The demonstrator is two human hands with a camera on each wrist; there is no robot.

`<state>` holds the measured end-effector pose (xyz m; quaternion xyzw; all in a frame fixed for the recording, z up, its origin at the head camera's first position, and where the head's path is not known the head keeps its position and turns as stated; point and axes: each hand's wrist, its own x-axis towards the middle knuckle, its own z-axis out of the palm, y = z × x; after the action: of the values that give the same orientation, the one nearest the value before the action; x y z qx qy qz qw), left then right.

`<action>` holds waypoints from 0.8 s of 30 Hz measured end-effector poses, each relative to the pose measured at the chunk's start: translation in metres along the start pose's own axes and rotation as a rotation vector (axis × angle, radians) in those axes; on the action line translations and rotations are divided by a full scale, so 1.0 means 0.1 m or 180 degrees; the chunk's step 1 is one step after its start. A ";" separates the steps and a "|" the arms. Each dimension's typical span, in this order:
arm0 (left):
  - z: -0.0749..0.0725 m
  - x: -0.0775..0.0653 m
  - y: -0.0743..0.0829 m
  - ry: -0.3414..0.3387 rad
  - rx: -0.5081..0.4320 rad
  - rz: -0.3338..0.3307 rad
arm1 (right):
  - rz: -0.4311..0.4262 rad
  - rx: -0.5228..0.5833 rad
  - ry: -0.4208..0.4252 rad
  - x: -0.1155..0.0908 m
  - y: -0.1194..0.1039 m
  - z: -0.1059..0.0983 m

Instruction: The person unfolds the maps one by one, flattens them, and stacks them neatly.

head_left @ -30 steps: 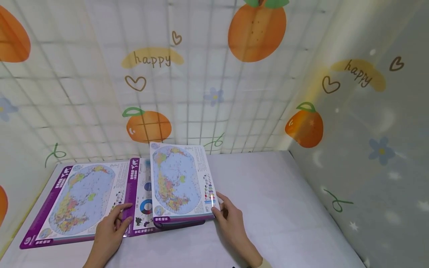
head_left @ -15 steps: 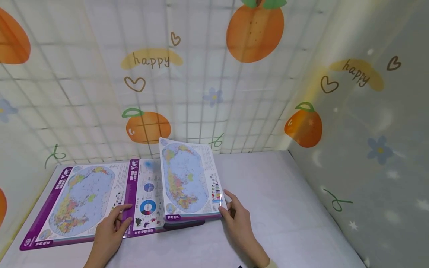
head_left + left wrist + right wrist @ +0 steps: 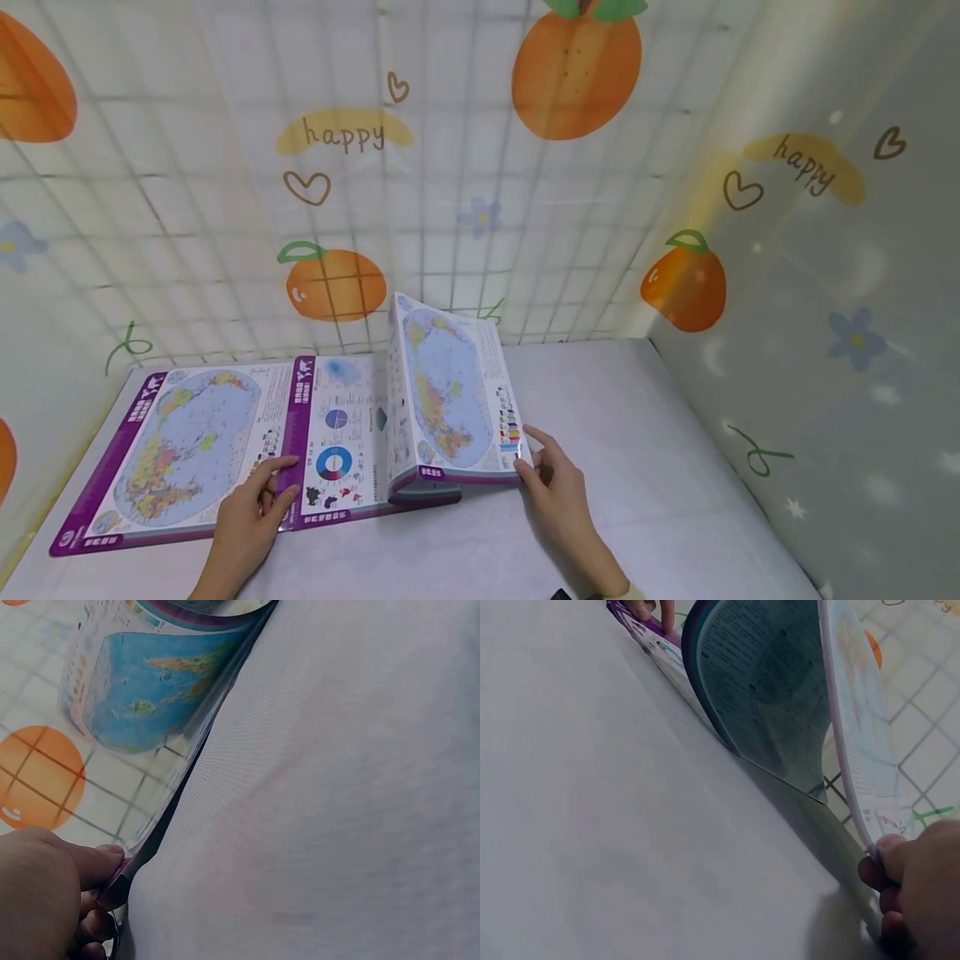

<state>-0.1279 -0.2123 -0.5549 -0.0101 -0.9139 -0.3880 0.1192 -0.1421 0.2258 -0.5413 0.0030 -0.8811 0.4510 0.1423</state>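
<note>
A glossy world map folder with purple borders lies opened out on the table in the head view. Its left panel (image 3: 187,450) shows a coloured map; the middle panel (image 3: 337,433) carries pie charts and text. My left hand (image 3: 251,525) pinches the near edge by the purple strip between them, thumb on top in the left wrist view. With thumb and fingers my right hand (image 3: 558,500) grips the near right corner of a raised map panel (image 3: 457,392). That panel bends up and over, and a dark text-covered side (image 3: 765,690) curves beneath it in the right wrist view.
A white cloth covers the table (image 3: 622,433), which stretches to the right of the folder. Behind it hangs a light curtain (image 3: 435,167) printed with oranges and hearts over a wire grid. Another curtain side (image 3: 847,400) closes off the right.
My right hand has moved to the right, drawing the raised map panel with it and uncovering more of the chart panel. The left hand has stayed at the purple strip.
</note>
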 end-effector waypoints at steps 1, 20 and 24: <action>0.00 0.00 -0.01 0.0000 0.0007 0.0001 | 0.0005 -0.0013 0.0013 0.00 0.01 -0.01; -0.02 0.00 0.02 -0.0046 0.0012 -0.0079 | -0.0013 -0.0137 0.0215 0.04 0.31 -0.40; -0.02 0.01 0.02 -0.0006 0.0016 -0.0042 | 0.0039 -0.0183 0.0228 0.05 0.35 -0.51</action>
<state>-0.1280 -0.2122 -0.5525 -0.0041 -0.9150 -0.3865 0.1157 -0.1386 0.2876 -0.5394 -0.0225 -0.8881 0.4261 0.1710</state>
